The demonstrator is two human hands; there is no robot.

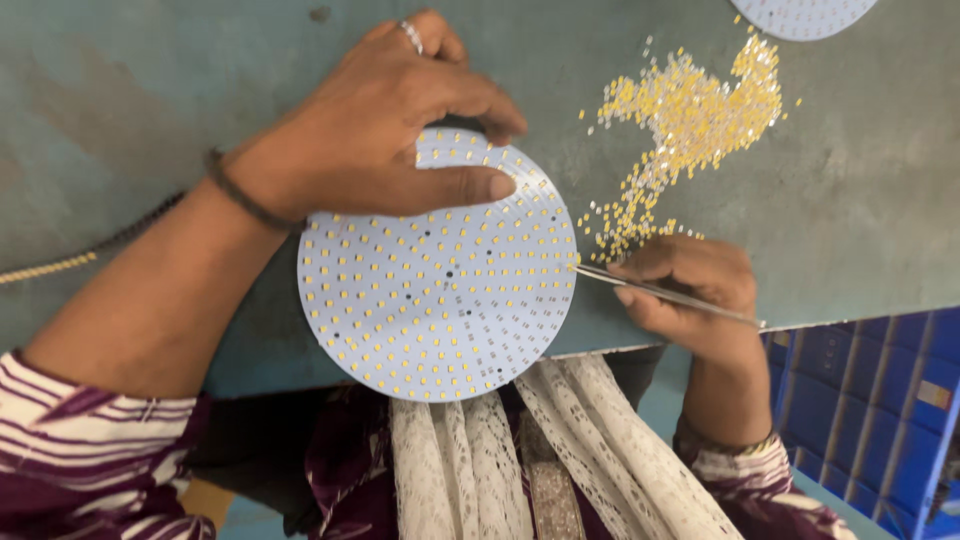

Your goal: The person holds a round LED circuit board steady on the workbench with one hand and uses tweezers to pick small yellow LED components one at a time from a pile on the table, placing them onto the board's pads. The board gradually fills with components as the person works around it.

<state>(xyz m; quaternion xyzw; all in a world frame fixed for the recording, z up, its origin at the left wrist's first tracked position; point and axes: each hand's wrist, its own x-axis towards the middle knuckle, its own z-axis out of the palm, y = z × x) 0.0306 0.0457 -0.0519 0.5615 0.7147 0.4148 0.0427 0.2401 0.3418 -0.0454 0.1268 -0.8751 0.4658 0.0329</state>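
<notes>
A round white circuit board point(440, 290) dotted with many small yellow chips lies on the green table point(150, 90), overhanging its near edge. My left hand point(390, 120) rests on the board's upper left part, thumb pressed flat across it. My right hand point(690, 290) holds thin metal tweezers point(660, 292), whose tips touch the board's right rim. A scattered heap of loose small yellow chips point(690, 110) lies on the table just beyond my right hand.
Part of a second round white board point(800, 12) shows at the top right edge. A strip of yellow chips point(50, 268) runs along the table at the left. Blue crates point(870, 400) stand below the table at the right. A lace scarf point(520, 460) hangs in my lap.
</notes>
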